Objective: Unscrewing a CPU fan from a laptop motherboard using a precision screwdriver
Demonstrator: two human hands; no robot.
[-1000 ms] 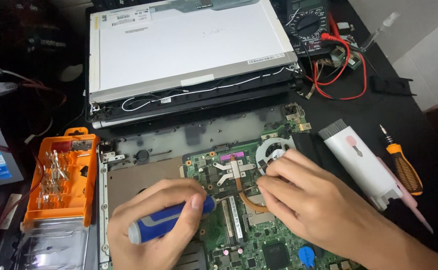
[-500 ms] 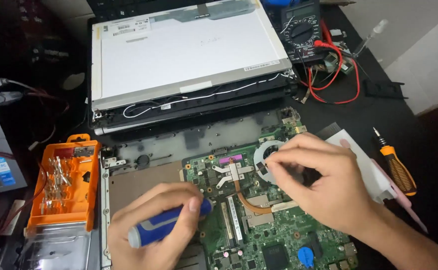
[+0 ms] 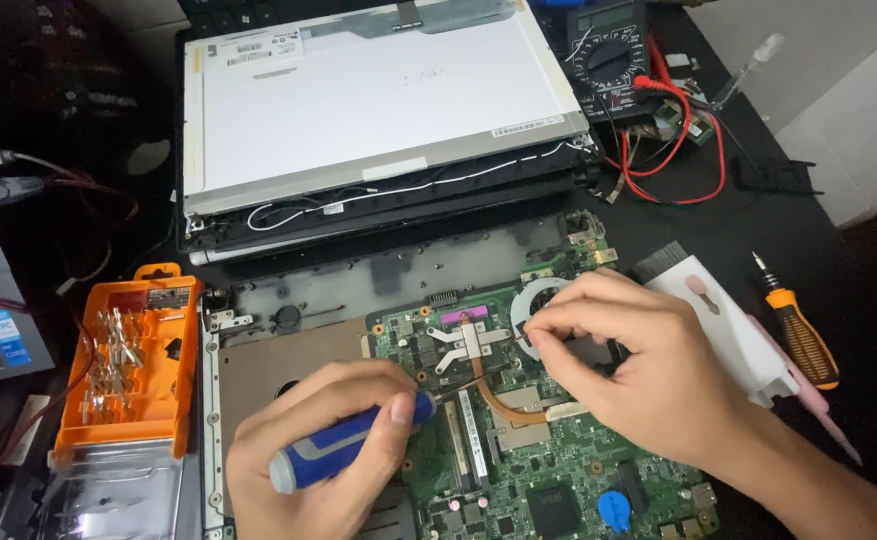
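Gripping a blue screwdriver (image 3: 344, 448) at lower centre, left hand (image 3: 309, 460) is clenched; right hand (image 3: 639, 370) pinches fingers over the fan (image 3: 539, 300) on the motherboard (image 3: 559, 470).

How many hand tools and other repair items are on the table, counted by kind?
Screwdrivers: 2 (blue one in left hand, orange one lying on the table)
Bit cases: 1 (orange)
Multimeters: 1
Brushes: 1 (white)
Opened laptops: 1, right hand over its fan
Total: 6
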